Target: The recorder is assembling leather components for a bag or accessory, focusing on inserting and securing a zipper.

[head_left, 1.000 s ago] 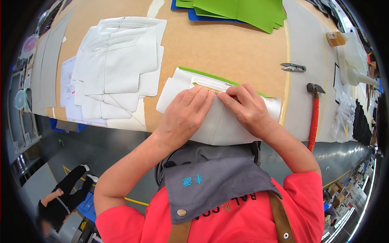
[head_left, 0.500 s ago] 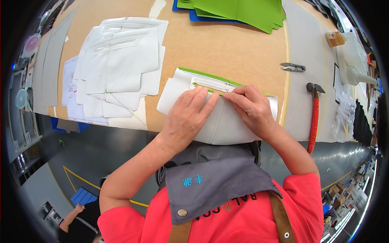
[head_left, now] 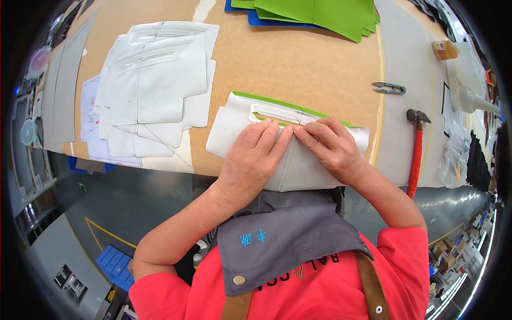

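A white sheet panel with a green layer showing along its far edge lies at the near edge of the table. Near its far side is a long narrow slot, with green showing inside. My left hand lies on the panel, fingers stretched out, their tips along the slot's near edge. Close beside them, my right hand is closed, its thumb and index finger pinching that same edge. The fingertips of both hands almost touch. What lies under the right fingers is hidden.
A stack of white slotted panels lies to the left over a printed sheet. Green sheets with blue sheets lie at the far side. Thread snips, a red-handled hammer and an amber jar are on the right.
My left fingertips have shifted slightly right along the slot, and the right hand has moved a little with them. The view has shifted slightly. The person at lower left is out of sight.
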Tool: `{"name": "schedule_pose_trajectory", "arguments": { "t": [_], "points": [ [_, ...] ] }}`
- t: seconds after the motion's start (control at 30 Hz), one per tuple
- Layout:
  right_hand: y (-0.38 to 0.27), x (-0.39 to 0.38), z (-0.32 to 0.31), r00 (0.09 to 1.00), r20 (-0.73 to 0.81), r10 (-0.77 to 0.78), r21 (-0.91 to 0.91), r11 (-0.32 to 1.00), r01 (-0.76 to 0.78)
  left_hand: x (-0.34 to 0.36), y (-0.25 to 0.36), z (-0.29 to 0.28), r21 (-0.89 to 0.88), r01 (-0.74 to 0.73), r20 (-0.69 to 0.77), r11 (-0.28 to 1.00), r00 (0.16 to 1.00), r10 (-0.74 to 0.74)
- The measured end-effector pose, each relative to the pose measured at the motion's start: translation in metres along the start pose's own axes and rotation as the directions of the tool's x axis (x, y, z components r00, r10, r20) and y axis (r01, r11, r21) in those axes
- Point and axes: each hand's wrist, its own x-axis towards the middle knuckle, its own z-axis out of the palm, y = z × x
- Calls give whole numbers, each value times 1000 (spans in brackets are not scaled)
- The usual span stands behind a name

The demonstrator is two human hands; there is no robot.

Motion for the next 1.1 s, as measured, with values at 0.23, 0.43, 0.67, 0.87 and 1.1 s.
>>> {"name": "schedule_pose_trajectory", "arguments": {
  "t": [0.23,0.43,0.67,0.87,1.1],
  "points": [
    [5,-8,5,991,-37,131,148,981,-124,1,6,0,11,-27,12,1000,1000,27],
    [7,-8,-1,998,-16,62,135,989,-60,1,7,1,20,-17,7,1000,1000,17],
    [5,-5,-6,1000,10,-10,49,999,10,2,8,2,3,6,20,1000,1000,-6],
    [10,-11,-4,999,-3,35,109,993,-35,2,10,1,13,8,35,1000,999,-8],
    [8,-10,-7,999,17,-30,38,999,29,0,9,1,-25,24,28,999,999,-23]
  ]
}}
